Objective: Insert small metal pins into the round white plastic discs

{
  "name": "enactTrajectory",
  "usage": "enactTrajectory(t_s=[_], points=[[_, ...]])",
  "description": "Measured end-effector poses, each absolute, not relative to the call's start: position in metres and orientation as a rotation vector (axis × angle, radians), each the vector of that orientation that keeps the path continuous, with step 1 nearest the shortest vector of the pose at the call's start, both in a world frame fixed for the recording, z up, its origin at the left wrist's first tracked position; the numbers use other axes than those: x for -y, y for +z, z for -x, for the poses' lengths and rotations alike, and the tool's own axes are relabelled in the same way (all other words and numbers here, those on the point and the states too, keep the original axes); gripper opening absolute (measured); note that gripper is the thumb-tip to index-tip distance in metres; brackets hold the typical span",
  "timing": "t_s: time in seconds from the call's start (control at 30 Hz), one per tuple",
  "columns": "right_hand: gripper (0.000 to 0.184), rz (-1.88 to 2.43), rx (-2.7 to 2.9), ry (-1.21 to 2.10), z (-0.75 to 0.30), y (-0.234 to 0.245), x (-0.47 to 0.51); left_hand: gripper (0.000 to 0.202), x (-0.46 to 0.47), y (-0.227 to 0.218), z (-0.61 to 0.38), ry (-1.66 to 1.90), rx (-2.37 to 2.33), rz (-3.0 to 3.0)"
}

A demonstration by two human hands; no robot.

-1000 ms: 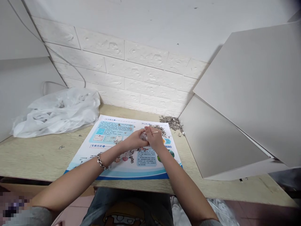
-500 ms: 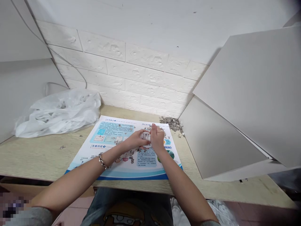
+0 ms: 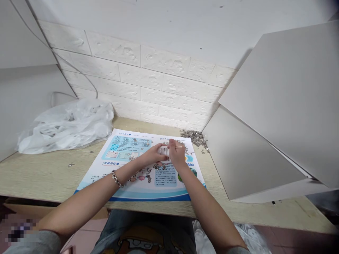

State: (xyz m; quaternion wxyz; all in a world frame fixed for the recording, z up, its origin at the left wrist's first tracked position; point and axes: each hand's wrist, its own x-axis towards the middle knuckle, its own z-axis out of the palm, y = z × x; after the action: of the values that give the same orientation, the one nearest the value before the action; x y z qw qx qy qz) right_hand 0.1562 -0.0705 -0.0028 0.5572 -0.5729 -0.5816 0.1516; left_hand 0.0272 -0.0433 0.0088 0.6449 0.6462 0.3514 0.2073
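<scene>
My left hand (image 3: 153,155) is closed around a small white plastic piece (image 3: 164,153) with openings in it, above the printed sheet. From the other side my right hand (image 3: 176,153) pinches a thin pale stick (image 3: 179,147) against that piece; the stick's tip is hidden by my fingers. Small shiny metal parts (image 3: 160,167) lie on the printed sheet (image 3: 124,192) just below my hands, and more are scattered to their left.
A heap of tiny metal parts (image 3: 194,137) lies at the wall behind the sheet. At left on the table (image 3: 53,176) sits a clear plastic bag (image 3: 66,127) of white pieces. Large pale panels (image 3: 254,151) lean at right. A bag (image 3: 251,236) shows below the table edge.
My hands stay together on the white piece, which is turned slightly and shows a rounder rim. The whole view has shifted a little.
</scene>
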Motion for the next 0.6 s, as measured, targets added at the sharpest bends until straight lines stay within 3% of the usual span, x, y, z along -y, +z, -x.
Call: enactTrajectory(t_s=[0.17, 0.37, 0.6], points=[[0.032, 1.357, 1.223, 0.216, -0.161, 0.012, 0.074, 0.065, 0.040, 0.013, -0.026, 0.519, -0.860, -1.297], [0.031, 1.454, 1.259, 0.747, -0.165, 0.008, 0.067, 0.071, 0.038, 0.018, -0.020, 0.522, -0.766, -1.373], [0.030, 1.338, 1.069, 0.955, -0.166, -0.002, 0.058, 0.046, 0.034, 0.009, -0.014, 0.794, -0.769, -2.260]])
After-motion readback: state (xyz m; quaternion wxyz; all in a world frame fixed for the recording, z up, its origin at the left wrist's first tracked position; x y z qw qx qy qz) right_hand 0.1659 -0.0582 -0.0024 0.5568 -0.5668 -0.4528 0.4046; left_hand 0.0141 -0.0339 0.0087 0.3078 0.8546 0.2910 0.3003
